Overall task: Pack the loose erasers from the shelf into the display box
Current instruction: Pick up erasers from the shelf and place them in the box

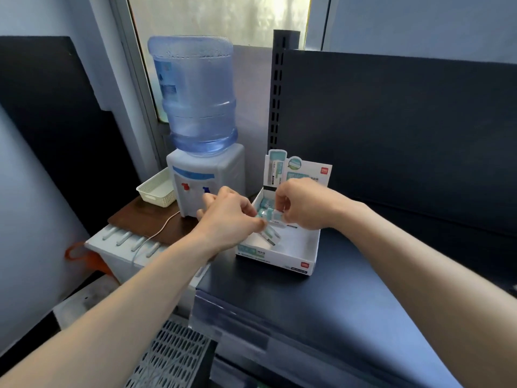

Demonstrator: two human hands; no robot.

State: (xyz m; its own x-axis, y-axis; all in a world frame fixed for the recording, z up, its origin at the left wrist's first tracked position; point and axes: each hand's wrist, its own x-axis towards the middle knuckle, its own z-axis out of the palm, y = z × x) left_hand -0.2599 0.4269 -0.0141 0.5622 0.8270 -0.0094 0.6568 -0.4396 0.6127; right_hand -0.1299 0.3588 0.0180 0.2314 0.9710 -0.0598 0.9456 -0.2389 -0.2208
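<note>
The white cardboard display box (279,259) with teal print sits mid-frame on the dark blue shelf (335,303). A few teal-and-white wrapped erasers (264,204) fill its back-left corner. The left hand (229,217) and right hand (305,203) each pinch another over it. Most of the floor is bare, so packing looks far from done.

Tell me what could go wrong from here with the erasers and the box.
1. The left hand pinches the lower eraser and the right hand the upper eraser, close together over the display box; they may collide and one drop.
2. The box sits near the left edge of the shelf; a nudge could slide it off.
</note>
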